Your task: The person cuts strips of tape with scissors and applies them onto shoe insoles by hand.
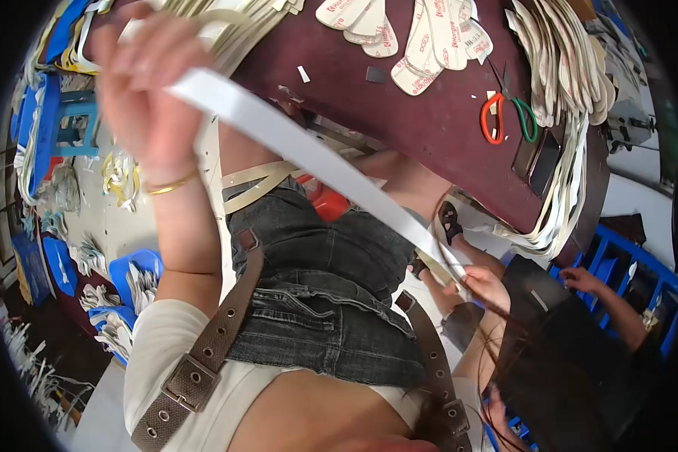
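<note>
A long white strip [309,154] is stretched diagonally over my lap. At the upper left my left hand [151,83], blurred by motion, has its fingers closed around one end of the strip. Lower right, my right hand [486,288] pinches the other end, partly behind loose hair. Beyond the strip, the dark red table [339,98] bears printed insole-shaped pieces [444,38]. Scissors [508,109] with one red and one green handle lie near the table's right edge.
Stacked pale pieces [565,60] and hanging strips [569,203] line the table's right side. Blue bins [139,264] with bundles stand at left. A co-worker's arm [614,301] and dark clothing are at lower right, close to my right hand.
</note>
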Tool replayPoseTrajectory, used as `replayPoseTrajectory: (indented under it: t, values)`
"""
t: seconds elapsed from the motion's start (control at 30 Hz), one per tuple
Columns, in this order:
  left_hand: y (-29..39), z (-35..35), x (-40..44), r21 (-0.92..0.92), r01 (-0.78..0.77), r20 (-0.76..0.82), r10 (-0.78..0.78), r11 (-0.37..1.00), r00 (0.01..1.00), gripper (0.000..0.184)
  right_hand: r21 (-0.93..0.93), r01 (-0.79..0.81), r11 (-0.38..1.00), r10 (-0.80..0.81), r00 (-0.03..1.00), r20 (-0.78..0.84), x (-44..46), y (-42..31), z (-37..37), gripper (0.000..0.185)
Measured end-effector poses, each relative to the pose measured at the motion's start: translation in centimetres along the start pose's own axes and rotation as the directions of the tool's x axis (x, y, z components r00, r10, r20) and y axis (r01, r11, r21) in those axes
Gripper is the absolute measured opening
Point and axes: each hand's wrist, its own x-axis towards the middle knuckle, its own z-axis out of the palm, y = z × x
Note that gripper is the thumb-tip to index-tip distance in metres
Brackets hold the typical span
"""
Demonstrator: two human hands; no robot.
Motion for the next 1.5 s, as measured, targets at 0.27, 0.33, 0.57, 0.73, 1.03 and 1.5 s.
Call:
replayPoseTrajectory:
  t: [0.27, 0.33, 0.57, 0.73, 1.03, 1.5]
  values:
    - [-2.0, -2.9, -3.3, 0.996, 0.081, -0.087, 0.43, 0.033, 0.898, 0.025, -0.57, 0.321, 0.756, -0.626, 0.609, -0.487, 10.9, -11.1, -4.8, 0.022]
    - [-9.1, -2.7, -3.3, 0.837, 0.066, -0.108, -0.045, -0.544, 0.993, 0.035, -0.873, -0.269, 0.406, -0.842, 0.262, -0.472, 16.5, -13.0, -9.9, 0.044]
    - [-9.5, -9.5, -9.8, 0.905, 0.42, -0.425, -0.114, -0.065, 0.898, 0.024, -0.839, -0.224, 0.496, -0.756, 0.363, -0.544, 15.5, -12.2, -10.3, 0.041]
    - [-7.5, -7.1, -9.2, 0.779, 0.586, -0.555, -0.192, 0.223, 0.81, 0.02, -0.208, 0.552, 0.808, -0.561, 0.611, -0.558, 12.9, -7.0, 3.9, 0.058]
    - [-7.0, -5.4, -8.2, 0.728, 0.685, -0.651, -0.351, -0.036, 0.673, 0.018, -0.044, 0.622, 0.781, -0.623, 0.782, -0.004, 16.4, -5.6, 11.6, 0.068]
    - [-12.3, -5.9, 1.0, 0.969, 0.233, -0.244, -0.481, -0.084, 0.842, 0.02, -0.315, 0.658, 0.684, -0.729, 0.633, -0.26, 15.4, -15.9, 7.7, 0.043]
